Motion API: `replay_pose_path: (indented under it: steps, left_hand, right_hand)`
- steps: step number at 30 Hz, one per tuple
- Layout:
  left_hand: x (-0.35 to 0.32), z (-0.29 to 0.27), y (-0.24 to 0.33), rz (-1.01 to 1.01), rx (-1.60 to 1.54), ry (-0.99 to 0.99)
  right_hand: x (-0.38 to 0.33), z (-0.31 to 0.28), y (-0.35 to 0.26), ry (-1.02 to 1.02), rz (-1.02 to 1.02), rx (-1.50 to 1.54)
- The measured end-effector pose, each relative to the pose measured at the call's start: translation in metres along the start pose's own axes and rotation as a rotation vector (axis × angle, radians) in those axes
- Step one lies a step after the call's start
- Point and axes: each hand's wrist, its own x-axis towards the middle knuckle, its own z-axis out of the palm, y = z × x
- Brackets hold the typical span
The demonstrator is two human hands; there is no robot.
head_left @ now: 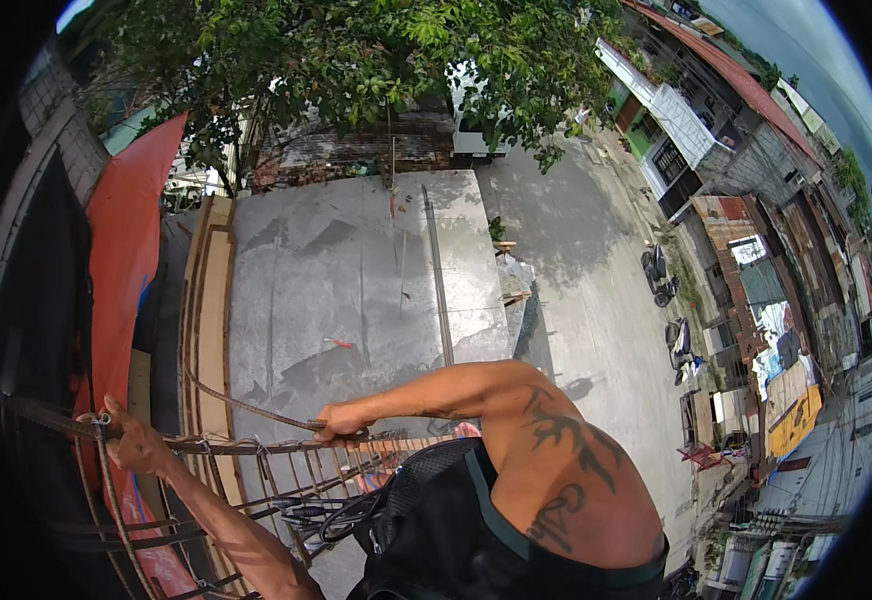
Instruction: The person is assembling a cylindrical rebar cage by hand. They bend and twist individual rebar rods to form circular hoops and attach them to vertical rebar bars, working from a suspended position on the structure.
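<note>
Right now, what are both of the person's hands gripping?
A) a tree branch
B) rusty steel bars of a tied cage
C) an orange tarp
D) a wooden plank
B: the left hand and right hand both close around the rusty steel bars, with the concrete roof below.

Rebar cage (256, 470) bars crowd hands; open air above concrete slab (356, 280).

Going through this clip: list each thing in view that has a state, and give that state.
left hand: closed around a rusty bar at the cage's corner
right hand: closed on the cage's top bar
rebar cage: tied together, rusty, lying level under both hands
loose bent bar: curved, one end at the right hand
concrete slab: bare, partly shaded
motorcycles: parked on the street below
</note>
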Motion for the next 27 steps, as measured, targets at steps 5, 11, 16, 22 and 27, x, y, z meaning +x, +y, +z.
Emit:
replay_pose_path:
  steps: [5,11,16,22,27]
  left_hand:
    - [-0.005,-0.002,0.004,0.017,-0.347,0.084]
    - [0.008,-0.026,0.026,-0.195,-0.342,0.036]
    - [0.019,-0.060,0.022,-0.346,-0.426,-0.313]
    - [-0.066,-0.152,0.021,-0.321,-0.738,-0.272]
    - [-0.209,-0.278,-0.103,-0.645,-0.885,-0.991]
  right_hand:
    - [0.049,0.043,-0.071,0.050,-0.551,-0.412]
    - [0.101,0.094,-0.152,0.042,-0.803,0.110]
    - [0.111,0.115,-0.166,0.014,-0.866,0.047]
    - [0.123,0.132,-0.168,0.048,-0.531,-0.046]
    - [0.133,0.143,-0.164,-0.064,-0.851,-0.292]
